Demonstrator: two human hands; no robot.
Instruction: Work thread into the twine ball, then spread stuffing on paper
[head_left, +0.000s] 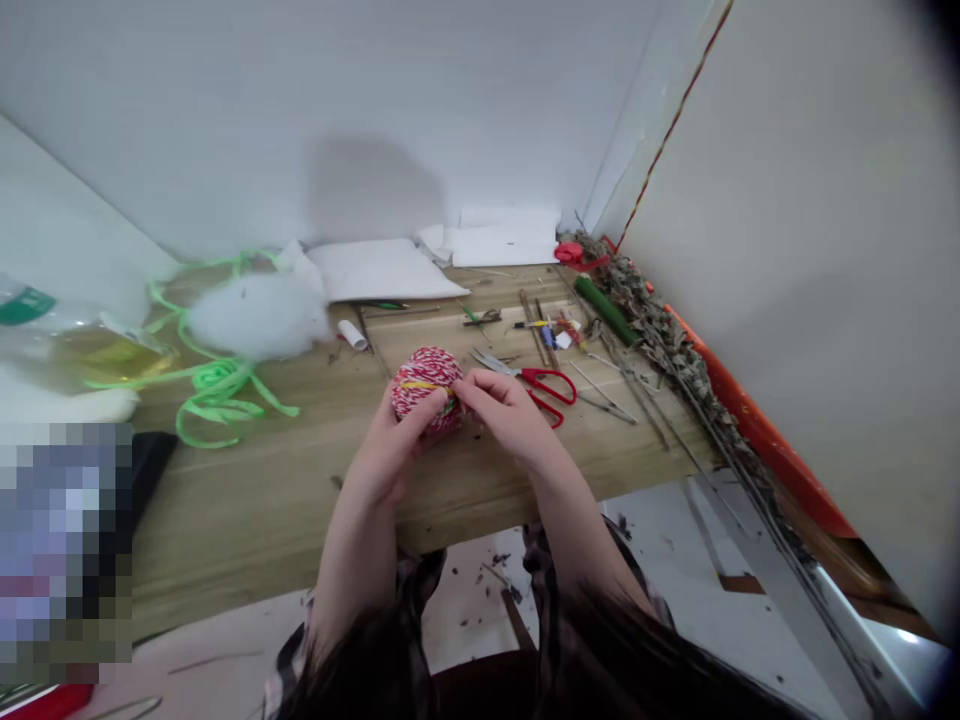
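A ball of red and white yarn (pixel 424 368) sits in my left hand (pixel 401 432), whose fingers wrap round its near left side with the thumb pressed on top. A yellow strand (pixel 417 385) runs across the ball toward my thumb tip. At the ball's right side, my right hand (pixel 496 402) has its thumb and forefinger closed in a pinch. Whatever lies between those fingertips is too small to make out. Just beyond the right hand, red-handled scissors (pixel 551 385) lie on the wooden table (pixel 247 500) with their blades a little apart.
White fluffy stuffing (pixel 255 315) and bright green ribbon (pixel 217 385) lie at the left, by a bottle (pixel 90 340) of yellowish liquid. White sheets (pixel 382 268) are along the back wall. Thin sticks, a green roll (pixel 606 310) and dried leaves (pixel 664 345) line the right side.
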